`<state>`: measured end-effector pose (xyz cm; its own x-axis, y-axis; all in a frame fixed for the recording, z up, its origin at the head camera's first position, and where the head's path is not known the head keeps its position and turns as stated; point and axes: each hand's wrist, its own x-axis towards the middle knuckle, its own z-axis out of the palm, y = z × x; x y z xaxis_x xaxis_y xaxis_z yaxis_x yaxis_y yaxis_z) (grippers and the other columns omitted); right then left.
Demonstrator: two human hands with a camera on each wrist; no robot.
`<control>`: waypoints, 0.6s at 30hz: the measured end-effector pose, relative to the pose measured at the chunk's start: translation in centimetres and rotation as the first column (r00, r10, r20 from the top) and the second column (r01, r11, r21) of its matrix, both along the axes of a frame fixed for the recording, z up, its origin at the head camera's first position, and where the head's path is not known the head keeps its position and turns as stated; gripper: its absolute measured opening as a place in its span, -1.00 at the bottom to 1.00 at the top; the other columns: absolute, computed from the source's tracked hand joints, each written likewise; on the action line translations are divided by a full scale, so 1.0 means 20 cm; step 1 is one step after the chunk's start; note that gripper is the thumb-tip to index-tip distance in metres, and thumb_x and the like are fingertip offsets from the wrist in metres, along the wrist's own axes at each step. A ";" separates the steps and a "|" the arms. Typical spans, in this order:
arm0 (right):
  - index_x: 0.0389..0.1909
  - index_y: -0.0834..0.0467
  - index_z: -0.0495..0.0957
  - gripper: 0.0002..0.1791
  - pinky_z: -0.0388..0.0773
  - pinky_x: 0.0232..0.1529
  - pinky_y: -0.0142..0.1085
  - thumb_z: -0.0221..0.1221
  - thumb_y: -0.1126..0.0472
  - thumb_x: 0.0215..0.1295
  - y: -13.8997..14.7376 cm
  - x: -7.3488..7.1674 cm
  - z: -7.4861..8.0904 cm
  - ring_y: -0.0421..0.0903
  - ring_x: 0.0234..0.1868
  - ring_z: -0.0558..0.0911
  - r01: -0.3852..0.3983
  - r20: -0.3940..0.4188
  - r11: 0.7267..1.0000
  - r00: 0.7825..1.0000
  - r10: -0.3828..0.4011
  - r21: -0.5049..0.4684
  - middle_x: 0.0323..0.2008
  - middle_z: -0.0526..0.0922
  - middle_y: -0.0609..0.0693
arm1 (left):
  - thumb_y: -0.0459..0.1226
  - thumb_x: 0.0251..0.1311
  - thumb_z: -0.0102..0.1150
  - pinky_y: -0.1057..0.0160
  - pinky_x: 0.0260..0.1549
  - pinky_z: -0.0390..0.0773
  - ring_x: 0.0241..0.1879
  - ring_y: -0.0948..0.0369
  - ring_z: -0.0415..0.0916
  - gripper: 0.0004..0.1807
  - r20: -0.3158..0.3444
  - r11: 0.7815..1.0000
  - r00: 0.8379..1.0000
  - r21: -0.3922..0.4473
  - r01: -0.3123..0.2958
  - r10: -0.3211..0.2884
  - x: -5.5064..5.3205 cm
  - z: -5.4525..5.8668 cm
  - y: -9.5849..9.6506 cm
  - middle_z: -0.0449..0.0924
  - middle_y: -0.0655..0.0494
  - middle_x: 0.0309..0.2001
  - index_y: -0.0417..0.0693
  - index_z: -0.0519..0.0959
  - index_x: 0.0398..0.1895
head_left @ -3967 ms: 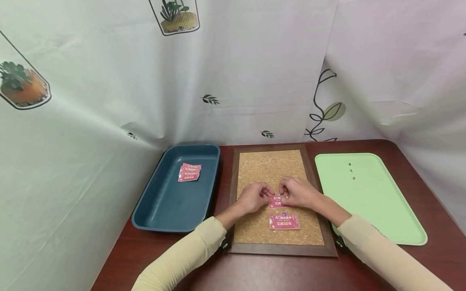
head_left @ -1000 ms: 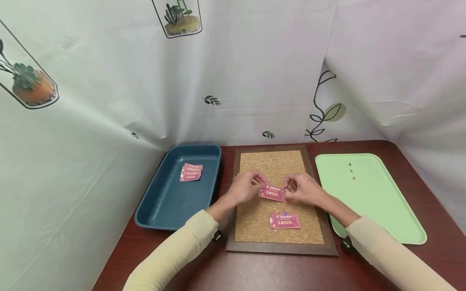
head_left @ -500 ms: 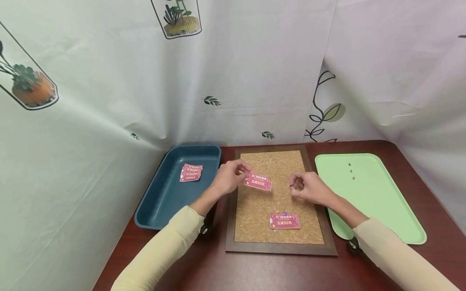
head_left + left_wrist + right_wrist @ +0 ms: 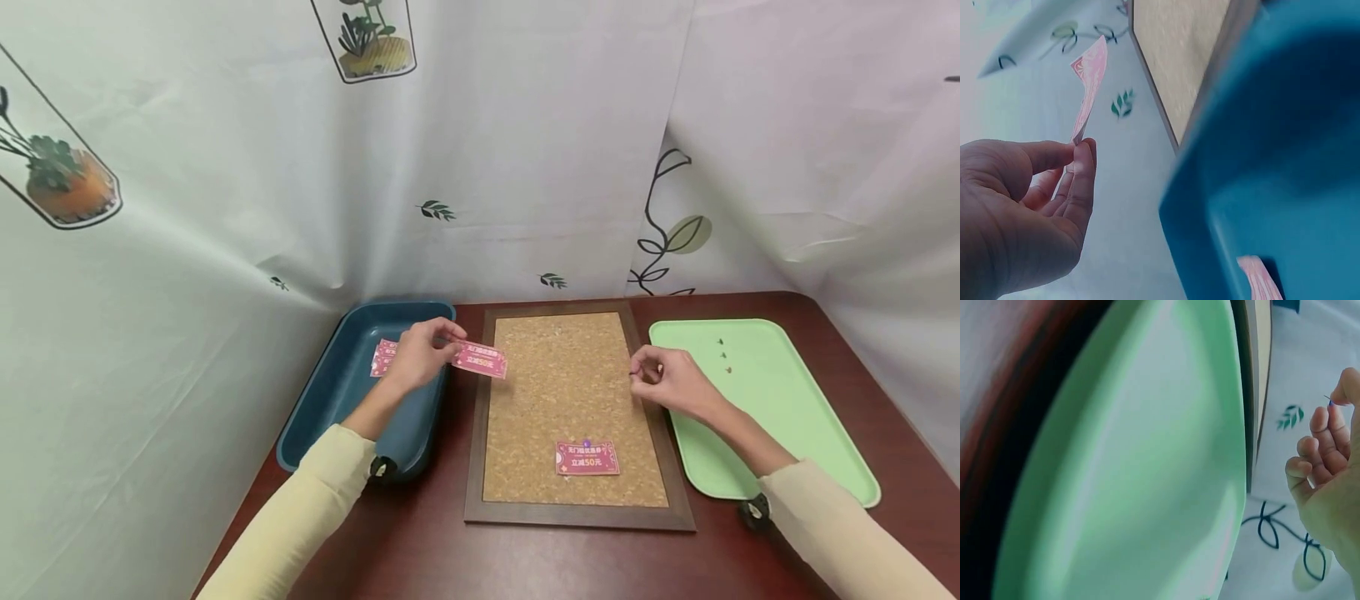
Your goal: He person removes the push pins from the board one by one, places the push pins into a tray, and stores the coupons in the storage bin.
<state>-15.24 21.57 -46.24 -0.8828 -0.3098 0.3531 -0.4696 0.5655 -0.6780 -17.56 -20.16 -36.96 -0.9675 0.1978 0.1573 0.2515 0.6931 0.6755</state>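
Between thumb and fingertips my left hand (image 4: 420,357) pinches a pink paper coupon (image 4: 480,359) by one end, over the blue tray's right rim. The left wrist view shows that coupon (image 4: 1091,81) edge-on and bent. My right hand (image 4: 675,381), above the board's right frame and the green tray's edge, pinches a small push pin (image 4: 1330,402) with its needle showing. A second coupon (image 4: 587,459) lies on the cork board (image 4: 562,400), with a purple push pin (image 4: 587,444) at its top edge. More coupons (image 4: 383,358) lie in the blue tray, partly hidden behind my left hand.
The blue tray (image 4: 315,425) stands left of the framed board. To the right, a light green tray (image 4: 787,417) holds several small pins (image 4: 723,355). A patterned white cloth (image 4: 525,167) hangs behind the dark red table (image 4: 525,558).
The upper coupon has been lifted off the board. My left hand has carried it left to the blue tray, while my right hand has moved right with the push pin.
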 end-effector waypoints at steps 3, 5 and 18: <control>-0.36 0.08 0.59 -0.79 0.33 -0.50 -0.38 0.33 0.43 0.06 0.05 0.01 0.01 -0.25 -0.50 0.41 0.034 -0.013 0.999 0.999 -0.034 -0.004 -0.54 0.47 -0.15 | -0.40 0.40 0.34 0.19 -0.32 0.65 -0.14 0.04 0.74 -0.86 -0.011 0.999 0.999 -0.007 -0.033 0.033 -0.01 0.00 -0.09 0.76 -0.08 -0.06 -0.14 0.72 -0.03; -0.35 0.08 0.60 -0.79 0.33 -0.52 -0.39 0.34 0.42 0.06 0.09 0.01 0.01 -0.25 -0.49 0.42 0.056 -0.018 0.998 0.998 -0.056 -0.007 -0.52 0.50 -0.14 | -0.40 0.42 0.32 0.17 -0.36 0.66 -0.16 0.02 0.74 -0.85 -0.008 0.998 0.998 -0.004 -0.061 0.061 -0.01 0.00 -0.16 0.75 -0.10 -0.06 -0.15 0.72 -0.01; -0.34 0.12 0.63 -0.86 0.35 -0.51 -0.37 0.30 0.42 0.16 0.30 0.06 -0.01 -0.28 -0.52 0.42 0.158 0.002 0.987 0.987 -0.158 -0.036 -0.55 0.46 -0.12 | -0.37 0.50 0.24 0.25 -0.28 0.62 -0.10 -0.04 0.67 -0.84 0.015 0.972 0.972 -0.032 -0.233 0.233 -0.05 -0.08 -0.48 0.71 -0.16 -0.07 -0.20 0.68 0.04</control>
